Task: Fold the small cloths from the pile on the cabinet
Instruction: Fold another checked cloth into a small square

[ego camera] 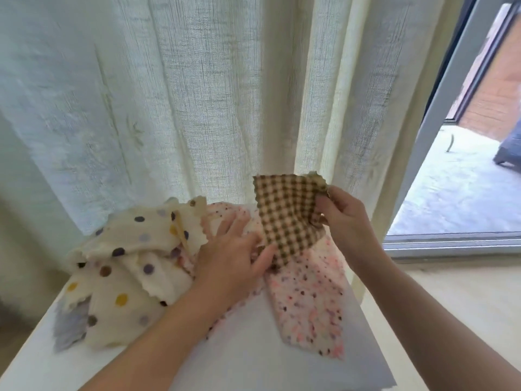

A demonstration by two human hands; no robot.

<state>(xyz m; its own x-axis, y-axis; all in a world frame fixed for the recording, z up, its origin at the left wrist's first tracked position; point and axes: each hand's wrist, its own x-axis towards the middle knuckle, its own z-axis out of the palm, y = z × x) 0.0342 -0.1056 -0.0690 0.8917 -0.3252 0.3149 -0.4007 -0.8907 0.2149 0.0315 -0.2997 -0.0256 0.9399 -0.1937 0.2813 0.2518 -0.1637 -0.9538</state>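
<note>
A brown-and-cream checked cloth (284, 213) hangs lifted above the white cabinet top (248, 348). My right hand (341, 213) pinches its upper right corner. My left hand (234, 255) holds its lower edge between thumb and fingers, resting over a pink speckled cloth (310, 300) that lies spread on the cabinet. At the left sits a crumpled pile of cream cloths with coloured dots (124, 266); a grey-lilac cloth (69, 323) peeks out at its lower left.
A pale sheer curtain (197, 94) hangs right behind the cabinet. At the right a sliding door frame (439, 114) opens onto an outdoor concrete floor (456, 193). Pale flooring lies to the cabinet's right.
</note>
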